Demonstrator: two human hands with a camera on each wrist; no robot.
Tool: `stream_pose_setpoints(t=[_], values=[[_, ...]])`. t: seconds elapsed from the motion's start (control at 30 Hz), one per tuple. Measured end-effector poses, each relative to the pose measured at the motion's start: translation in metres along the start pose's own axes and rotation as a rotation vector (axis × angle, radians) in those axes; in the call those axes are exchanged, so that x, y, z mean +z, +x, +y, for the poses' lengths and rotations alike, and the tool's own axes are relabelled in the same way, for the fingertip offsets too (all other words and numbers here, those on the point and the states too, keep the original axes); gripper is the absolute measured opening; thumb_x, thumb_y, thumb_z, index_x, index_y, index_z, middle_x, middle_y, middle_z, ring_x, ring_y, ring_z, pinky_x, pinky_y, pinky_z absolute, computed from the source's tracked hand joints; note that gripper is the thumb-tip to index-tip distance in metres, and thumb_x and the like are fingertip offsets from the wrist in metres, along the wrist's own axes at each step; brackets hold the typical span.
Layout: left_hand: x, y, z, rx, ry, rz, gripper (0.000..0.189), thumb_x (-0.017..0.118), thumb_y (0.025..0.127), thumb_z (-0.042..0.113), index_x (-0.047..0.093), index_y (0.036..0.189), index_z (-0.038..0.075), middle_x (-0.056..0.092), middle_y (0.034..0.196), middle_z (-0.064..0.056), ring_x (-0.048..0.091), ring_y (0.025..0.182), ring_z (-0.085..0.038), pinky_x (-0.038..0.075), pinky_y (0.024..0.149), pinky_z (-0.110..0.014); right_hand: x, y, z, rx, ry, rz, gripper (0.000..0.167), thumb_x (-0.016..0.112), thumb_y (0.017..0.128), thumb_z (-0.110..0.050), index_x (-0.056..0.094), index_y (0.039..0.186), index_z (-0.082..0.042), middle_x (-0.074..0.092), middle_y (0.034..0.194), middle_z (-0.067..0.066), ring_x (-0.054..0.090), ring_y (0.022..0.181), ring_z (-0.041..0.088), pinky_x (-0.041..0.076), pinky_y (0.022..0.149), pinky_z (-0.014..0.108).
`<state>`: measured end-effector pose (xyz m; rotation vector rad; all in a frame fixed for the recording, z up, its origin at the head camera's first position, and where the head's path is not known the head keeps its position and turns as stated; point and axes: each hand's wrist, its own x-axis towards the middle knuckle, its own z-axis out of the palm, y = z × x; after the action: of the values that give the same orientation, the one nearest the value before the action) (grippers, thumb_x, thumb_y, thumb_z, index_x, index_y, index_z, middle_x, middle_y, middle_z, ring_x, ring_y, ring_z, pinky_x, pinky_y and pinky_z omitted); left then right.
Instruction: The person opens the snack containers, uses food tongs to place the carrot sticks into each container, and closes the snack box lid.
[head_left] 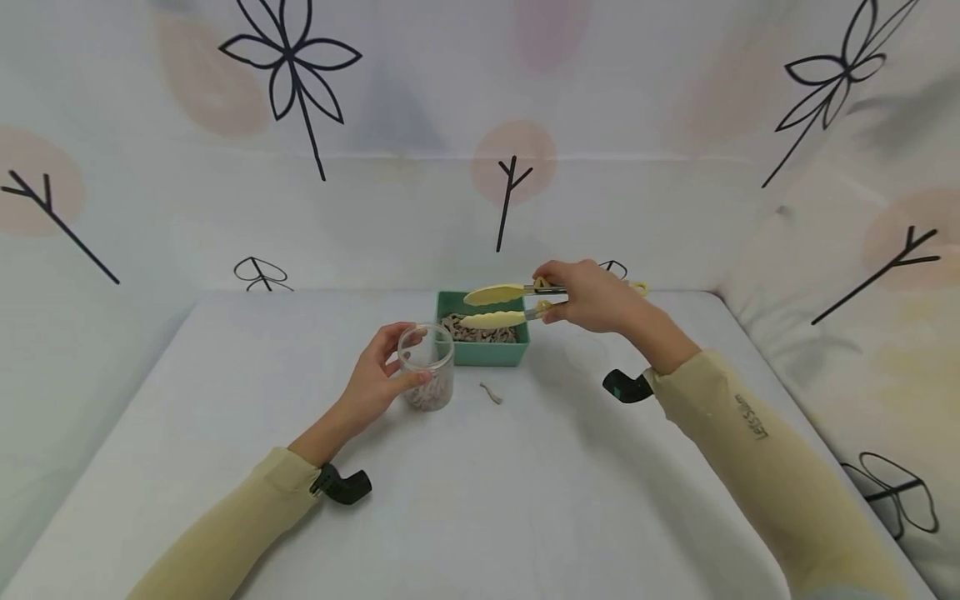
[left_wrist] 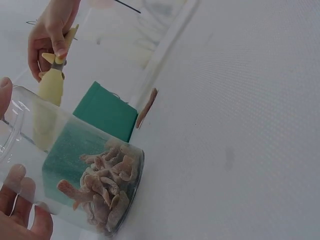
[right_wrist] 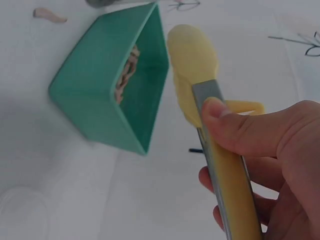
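My left hand [head_left: 371, 379] holds a clear plastic jar [head_left: 442, 379] upright, fingers and thumb around its sides. Pale brown, dried-looking pieces [left_wrist: 107, 185] fill the bottom of the jar. In my right hand [head_left: 592, 298] are yellow-tipped tongs [head_left: 495, 320] with metal arms, gripped along the handles. Their tips are spread apart above a green rectangular box [head_left: 487, 356], with nothing seen between them. Similar brownish strips [head_left: 468, 331] lie inside the box, partly hidden by the tongs. The jar stands just left of the box's front.
A single loose strip [head_left: 491, 393] lies on the white tabletop [head_left: 480, 500] in front of the box. Behind the box rises a white patterned cloth backdrop [head_left: 420, 208]. A faint clear round shape [right_wrist: 24, 215] shows at the lower left of the right wrist view.
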<state>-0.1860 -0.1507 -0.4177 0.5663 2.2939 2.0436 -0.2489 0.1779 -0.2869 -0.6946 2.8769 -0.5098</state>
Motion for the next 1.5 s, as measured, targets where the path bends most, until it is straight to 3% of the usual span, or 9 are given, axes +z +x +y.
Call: stream_pose_setpoints(t=[0.23, 0.4, 0.57, 0.8, 0.93, 1.1, 1.3, 1.5], values=[[0.002, 0.0, -0.002, 0.002, -0.001, -0.002, 0.07, 0.076, 0.086, 0.001, 0.038, 0.145, 0.006, 0.047, 0.147, -0.012, 0.039, 0.138, -0.026, 0.035, 0.112, -0.048, 0.003, 0.008, 0.008, 0.059, -0.178, -0.073, 0.064, 0.079, 0.086, -0.023, 0.052, 0.143, -0.008, 0.064, 0.127, 0.011, 0.061, 0.107, 0.028, 0.052, 0.083, 0.048], [0.001, 0.0, -0.003, 0.009, 0.001, -0.004, 0.071, 0.076, 0.086, 0.001, 0.038, 0.145, 0.006, 0.047, 0.146, -0.012, 0.039, 0.139, -0.026, 0.034, 0.112, -0.048, 0.0, 0.014, -0.007, 0.067, -0.352, -0.16, 0.073, 0.082, 0.084, -0.027, 0.049, 0.147, -0.008, 0.061, 0.133, 0.012, 0.059, 0.116, 0.031, 0.052, 0.089, 0.05], [0.001, -0.001, -0.002, 0.014, -0.001, -0.004, 0.07, 0.076, 0.087, 0.0, 0.038, 0.145, 0.005, 0.047, 0.147, -0.012, 0.039, 0.139, -0.026, 0.033, 0.113, -0.05, 0.008, 0.024, -0.024, 0.016, -0.457, -0.215, 0.064, 0.082, 0.084, -0.027, 0.056, 0.139, -0.004, 0.066, 0.12, 0.012, 0.063, 0.103, 0.028, 0.054, 0.085, 0.045], [0.001, -0.001, -0.001, 0.014, 0.003, 0.0, 0.069, 0.074, 0.087, -0.001, 0.037, 0.145, 0.004, 0.047, 0.147, -0.014, 0.039, 0.139, -0.026, 0.033, 0.113, -0.05, 0.027, 0.032, -0.015, -0.012, -0.354, -0.197, 0.06, 0.076, 0.091, -0.023, 0.053, 0.143, -0.004, 0.064, 0.127, 0.013, 0.061, 0.112, 0.03, 0.053, 0.089, 0.044], [0.002, -0.001, 0.0, 0.012, -0.002, -0.004, 0.069, 0.074, 0.088, -0.001, 0.037, 0.145, 0.004, 0.046, 0.147, -0.014, 0.038, 0.139, -0.026, 0.032, 0.113, -0.049, 0.031, 0.031, -0.007, -0.036, -0.323, -0.165, 0.058, 0.075, 0.091, -0.022, 0.054, 0.143, -0.007, 0.066, 0.125, 0.012, 0.062, 0.107, 0.028, 0.054, 0.083, 0.043], [0.002, -0.001, -0.002, 0.018, -0.011, -0.002, 0.069, 0.074, 0.087, -0.002, 0.037, 0.145, 0.004, 0.047, 0.147, -0.014, 0.039, 0.139, -0.027, 0.033, 0.113, -0.05, 0.028, 0.026, -0.003, -0.052, -0.293, -0.123, 0.047, 0.074, 0.092, -0.02, 0.061, 0.136, -0.009, 0.07, 0.112, 0.006, 0.064, 0.094, 0.023, 0.054, 0.074, 0.039], [0.001, -0.001, -0.002, 0.019, -0.018, -0.007, 0.07, 0.075, 0.087, -0.002, 0.037, 0.145, 0.004, 0.047, 0.147, -0.014, 0.039, 0.138, -0.026, 0.034, 0.112, -0.049, 0.022, 0.019, -0.001, -0.023, -0.259, -0.07, 0.046, 0.074, 0.092, -0.019, 0.061, 0.135, -0.012, 0.069, 0.116, 0.005, 0.065, 0.101, 0.025, 0.054, 0.078, 0.041], [0.001, -0.001, 0.0, 0.005, -0.015, -0.002, 0.07, 0.075, 0.087, -0.002, 0.038, 0.145, 0.005, 0.047, 0.147, -0.013, 0.039, 0.138, -0.026, 0.034, 0.112, -0.048, 0.019, 0.016, 0.003, -0.059, -0.193, 0.007, 0.044, 0.075, 0.09, -0.017, 0.063, 0.132, -0.01, 0.071, 0.113, 0.005, 0.066, 0.099, 0.024, 0.055, 0.077, 0.041]])
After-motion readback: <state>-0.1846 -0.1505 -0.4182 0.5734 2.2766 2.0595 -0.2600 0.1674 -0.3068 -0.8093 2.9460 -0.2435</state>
